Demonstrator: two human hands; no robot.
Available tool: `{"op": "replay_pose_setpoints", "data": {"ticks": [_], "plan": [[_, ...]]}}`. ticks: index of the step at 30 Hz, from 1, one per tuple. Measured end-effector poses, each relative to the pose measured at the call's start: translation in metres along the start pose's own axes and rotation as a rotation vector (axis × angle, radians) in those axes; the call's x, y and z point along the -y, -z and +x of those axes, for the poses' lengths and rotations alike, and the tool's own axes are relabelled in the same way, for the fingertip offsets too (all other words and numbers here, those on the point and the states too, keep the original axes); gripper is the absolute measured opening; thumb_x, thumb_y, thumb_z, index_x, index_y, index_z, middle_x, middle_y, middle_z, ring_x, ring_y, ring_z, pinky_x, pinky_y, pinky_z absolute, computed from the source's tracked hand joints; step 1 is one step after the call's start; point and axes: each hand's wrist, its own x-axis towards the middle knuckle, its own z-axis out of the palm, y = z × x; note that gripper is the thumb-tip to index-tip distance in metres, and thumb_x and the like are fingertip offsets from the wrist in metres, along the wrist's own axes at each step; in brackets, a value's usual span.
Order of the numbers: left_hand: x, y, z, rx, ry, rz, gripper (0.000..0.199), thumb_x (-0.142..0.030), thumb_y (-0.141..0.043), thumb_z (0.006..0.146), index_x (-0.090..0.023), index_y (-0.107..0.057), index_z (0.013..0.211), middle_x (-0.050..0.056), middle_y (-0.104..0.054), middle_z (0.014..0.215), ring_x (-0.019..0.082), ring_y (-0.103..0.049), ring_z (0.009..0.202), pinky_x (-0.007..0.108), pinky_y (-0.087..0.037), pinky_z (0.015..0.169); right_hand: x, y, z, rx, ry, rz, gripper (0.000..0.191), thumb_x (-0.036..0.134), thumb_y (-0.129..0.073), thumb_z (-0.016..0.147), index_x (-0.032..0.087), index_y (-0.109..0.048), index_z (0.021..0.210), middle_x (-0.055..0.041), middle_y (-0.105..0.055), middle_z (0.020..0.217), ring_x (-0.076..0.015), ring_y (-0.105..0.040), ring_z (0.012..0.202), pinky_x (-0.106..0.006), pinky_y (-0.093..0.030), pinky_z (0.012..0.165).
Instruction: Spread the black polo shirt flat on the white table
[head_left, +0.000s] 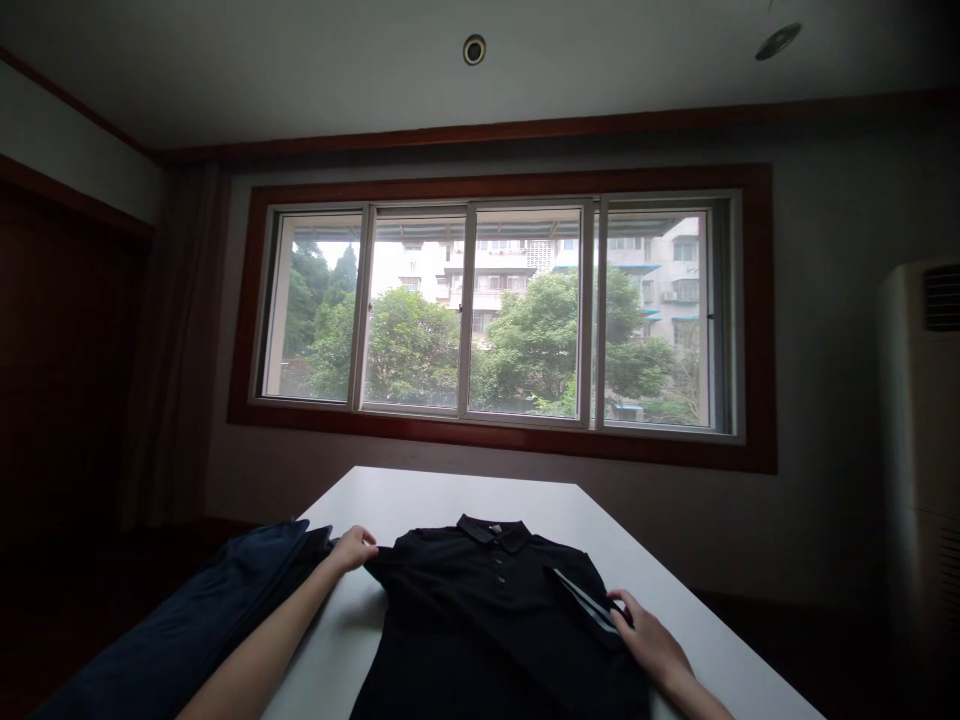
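A black polo shirt (480,620) lies front side up on the white table (465,487), its collar toward the window and a few buttons below the collar. My left hand (355,549) pinches the end of the sleeve on the left and holds it out, lifted a little off the table. On the other side, my right hand (643,632) grips the other sleeve, which is folded inward over the chest so that its light-striped cuff shows. The shirt's lower part runs out of view at the bottom.
Dark blue clothes (217,600) lie piled along the table's left edge, beside my left forearm. Beyond the table is a wide window (480,310) in a reddish wood frame. A tall pale cabinet-like unit (922,400) stands far right.
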Motion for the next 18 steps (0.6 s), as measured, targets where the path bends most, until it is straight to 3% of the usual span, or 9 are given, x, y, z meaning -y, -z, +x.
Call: {"op": "replay_pose_setpoints", "data": {"ticks": [3, 7, 10, 14, 18], "plan": [[0.002, 0.004, -0.003, -0.036, -0.004, 0.075, 0.023, -0.018, -0.055, 0.075, -0.016, -0.066, 0.095, 0.008, -0.068, 0.101, 0.023, -0.062, 0.098, 0.028, -0.046, 0.082, -0.006, -0.004, 0.003, -0.013, 0.004, -0.005, 0.032, 0.037, -0.037, 0.084, 0.024, -0.057, 0.105, -0.0065, -0.07, 0.098, -0.0243, -0.066, 0.093, -0.03, -0.046, 0.075], [0.003, -0.001, -0.006, 0.041, 0.03, 0.164, 0.024, -0.013, -0.059, 0.067, -0.014, -0.065, 0.089, 0.013, -0.069, 0.1, 0.031, -0.064, 0.098, 0.035, -0.047, 0.08, -0.005, -0.005, 0.002, -0.002, 0.003, -0.009, 0.031, 0.037, -0.036, 0.085, 0.025, -0.057, 0.104, -0.0068, -0.069, 0.1, -0.0244, -0.066, 0.092, -0.03, -0.046, 0.075], [0.0, -0.009, 0.0, 0.073, 0.036, 0.185, 0.035, -0.014, -0.061, 0.067, -0.013, -0.062, 0.101, 0.016, -0.067, 0.108, 0.034, -0.062, 0.103, 0.038, -0.046, 0.083, -0.001, -0.003, 0.0, 0.008, -0.005, -0.029, 0.031, 0.036, -0.036, 0.085, 0.024, -0.056, 0.105, -0.0079, -0.069, 0.103, -0.0252, -0.065, 0.094, -0.031, -0.045, 0.076], [-0.007, -0.02, 0.014, 0.115, 0.035, 0.141, 0.051, -0.017, -0.065, 0.067, -0.012, -0.055, 0.117, 0.016, -0.065, 0.113, 0.03, -0.062, 0.105, 0.032, -0.047, 0.083, 0.002, -0.002, -0.001, 0.021, -0.012, -0.048, 0.033, 0.036, -0.033, 0.086, 0.023, -0.055, 0.108, -0.0089, -0.068, 0.104, -0.0256, -0.065, 0.094, -0.031, -0.045, 0.074], [-0.01, -0.029, 0.019, 0.129, 0.029, 0.074, 0.056, -0.006, -0.064, 0.061, -0.015, -0.058, 0.115, 0.011, -0.066, 0.11, 0.027, -0.062, 0.103, 0.026, -0.049, 0.078, 0.0, -0.004, -0.001, 0.019, -0.003, -0.052, 0.034, 0.037, -0.033, 0.087, 0.022, -0.054, 0.11, -0.0091, -0.068, 0.102, -0.0256, -0.065, 0.094, -0.032, -0.044, 0.076]]}}
